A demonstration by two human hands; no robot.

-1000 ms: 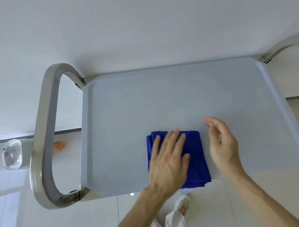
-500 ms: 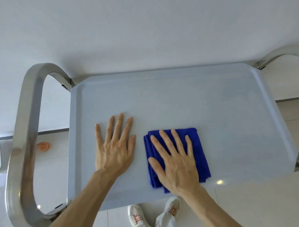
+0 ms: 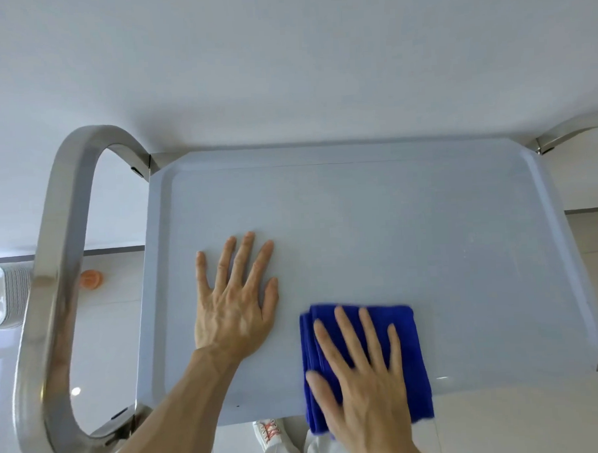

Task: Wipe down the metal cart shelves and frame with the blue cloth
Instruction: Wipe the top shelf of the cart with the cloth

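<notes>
White wall behind; we wipe the top shelf [image 3: 375, 206].
Right hand [image 3: 365, 370] spread flat on the cloth [image 3: 403, 328], lower right; left hand [image 3: 236, 304] spread, bracing. Next, likely sweep toward the far corners.

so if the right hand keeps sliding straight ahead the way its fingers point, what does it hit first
Nothing on the shelf lies ahead of the right hand and its blue cloth. It would likely first meet the raised far rim, with the white wall right behind.
</notes>
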